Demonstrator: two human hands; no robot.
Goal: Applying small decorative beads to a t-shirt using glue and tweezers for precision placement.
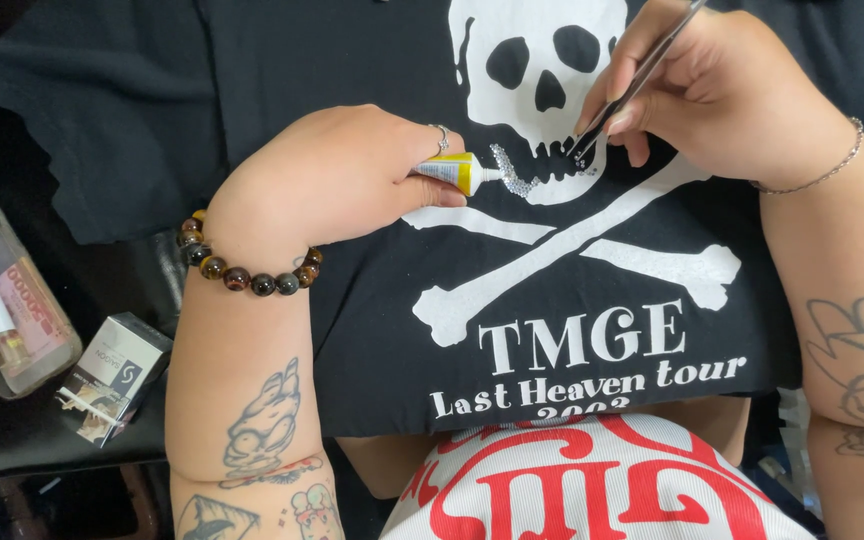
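Observation:
A black T-shirt (282,60) with a white skull-and-crossbones print (552,215) lies spread in front of me. My left hand (327,175), with a ring and a brown bead bracelet, grips a small yellow glue tube (452,171) whose white nozzle points at a row of small clear rhinestones (514,173) along the skull's jaw. My right hand (722,85), with a thin chain bracelet, holds metal tweezers (632,80) whose tip touches the jaw at the right of the rhinestone row.
At the left lie a clear phone case (7,290) holding a small bottle with a purple cap and a banknote, and a small white and black box (112,385). A white garment with red print (592,480) is at the bottom.

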